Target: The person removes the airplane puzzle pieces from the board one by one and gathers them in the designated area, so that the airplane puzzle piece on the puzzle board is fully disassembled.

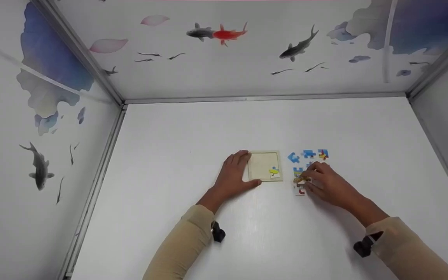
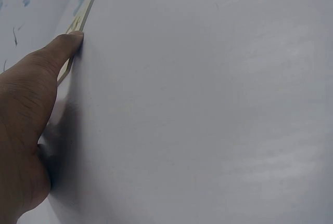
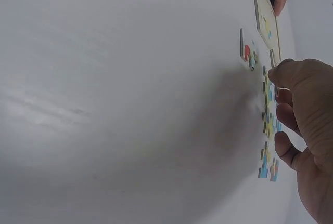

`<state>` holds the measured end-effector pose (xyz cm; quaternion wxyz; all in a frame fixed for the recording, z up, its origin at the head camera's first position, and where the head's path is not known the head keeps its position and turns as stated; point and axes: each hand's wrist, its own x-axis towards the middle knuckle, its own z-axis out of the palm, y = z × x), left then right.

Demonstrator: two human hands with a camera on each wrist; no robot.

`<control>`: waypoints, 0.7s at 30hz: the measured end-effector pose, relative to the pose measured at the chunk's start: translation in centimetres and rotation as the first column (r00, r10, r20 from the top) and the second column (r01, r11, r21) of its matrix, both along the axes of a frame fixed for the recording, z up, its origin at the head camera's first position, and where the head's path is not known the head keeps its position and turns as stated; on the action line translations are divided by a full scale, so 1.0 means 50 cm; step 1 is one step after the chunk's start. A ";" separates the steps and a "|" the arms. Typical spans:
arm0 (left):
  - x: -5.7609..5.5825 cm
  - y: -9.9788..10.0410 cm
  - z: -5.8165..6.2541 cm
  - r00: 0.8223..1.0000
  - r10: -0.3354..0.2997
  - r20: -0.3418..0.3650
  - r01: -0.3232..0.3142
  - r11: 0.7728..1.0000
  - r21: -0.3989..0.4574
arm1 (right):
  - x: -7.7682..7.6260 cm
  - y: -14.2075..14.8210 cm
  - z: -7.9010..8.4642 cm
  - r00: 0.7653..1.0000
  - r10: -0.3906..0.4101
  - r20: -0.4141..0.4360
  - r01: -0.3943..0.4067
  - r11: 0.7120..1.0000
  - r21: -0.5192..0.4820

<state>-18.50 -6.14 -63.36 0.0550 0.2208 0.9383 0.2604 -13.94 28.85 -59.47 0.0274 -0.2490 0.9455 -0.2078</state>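
Note:
A shallow square wooden puzzle tray lies on the white table, one yellow, blue and white jigsaw piece in its lower right corner. My left hand holds the tray at its left side, fingers by the upper left corner and thumb along the near edge. To the right, my right hand pinches a jigsaw piece between thumb and fingertips, tilted above the loose pieces. Its picture is mostly hidden. Below it sits a white piece with a red mark.
Loose blue pieces lie in rough rows right of the tray, some covered by my right hand. A metal rail borders the table's far edge, with painted wall panels beyond. Black wrist devices sit at both sleeves.

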 end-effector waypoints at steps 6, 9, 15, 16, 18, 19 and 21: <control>-0.001 0.000 0.000 1.000 -0.004 0.012 0.004 1.000 0.007 | 0.012 0.023 -0.005 1.000 0.018 -0.023 -0.018 1.000 0.004; 0.000 -0.001 0.000 1.000 0.001 0.028 -0.001 1.000 0.001 | 0.017 0.033 -0.008 0.998 0.029 -0.049 -0.029 1.000 0.003; -0.001 0.000 -0.001 1.000 0.000 0.030 0.001 1.000 -0.006 | 0.026 0.049 -0.014 0.997 0.031 -0.072 -0.031 1.000 0.007; -0.001 0.000 -0.001 1.000 -0.002 0.027 0.002 1.000 -0.006 | 0.027 0.050 -0.015 0.997 0.030 -0.071 -0.030 1.000 0.007; -0.002 -0.001 -0.003 1.000 -0.004 0.021 0.005 1.000 -0.009 | 0.028 0.053 -0.017 0.996 0.035 -0.076 -0.034 0.999 0.008; -0.003 -0.001 -0.004 1.000 -0.004 0.018 0.004 1.000 -0.009 | 0.029 0.054 -0.017 0.996 0.038 -0.082 -0.038 0.999 0.008; -0.003 -0.001 -0.007 1.000 -0.001 0.015 0.002 1.000 -0.012 | 0.028 0.057 -0.018 0.994 0.046 -0.098 -0.046 0.999 0.005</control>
